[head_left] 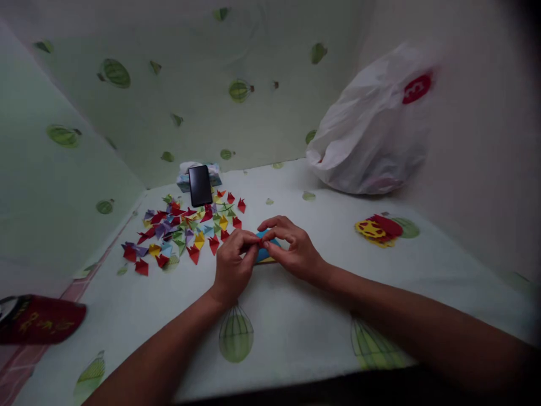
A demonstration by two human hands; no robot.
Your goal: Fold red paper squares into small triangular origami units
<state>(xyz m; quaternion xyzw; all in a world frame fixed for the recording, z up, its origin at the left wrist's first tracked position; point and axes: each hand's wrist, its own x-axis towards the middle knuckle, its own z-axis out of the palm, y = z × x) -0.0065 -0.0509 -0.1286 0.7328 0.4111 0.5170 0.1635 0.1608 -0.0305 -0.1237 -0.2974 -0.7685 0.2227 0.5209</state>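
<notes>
Above the middle of the table, my left hand [234, 260] and my right hand [298, 248] meet at the fingertips. Both are closed in a pinch on a small red piece of folded paper [260, 242], most of it covered by the fingers. Under them lies a stack of paper squares, with a blue sheet [273, 255] on top and a yellow edge showing below. To the left of my left hand, many small folded paper figures [181, 231] in red, yellow, purple, green and blue are spread in a loose heap.
A black phone [200, 186] leans on a tissue pack [183, 181] behind the figures. A white plastic bag [372, 129] stands at the back right. Red and yellow paper cut-outs [378, 230] lie on the right. A red can [42, 320] is at the left edge.
</notes>
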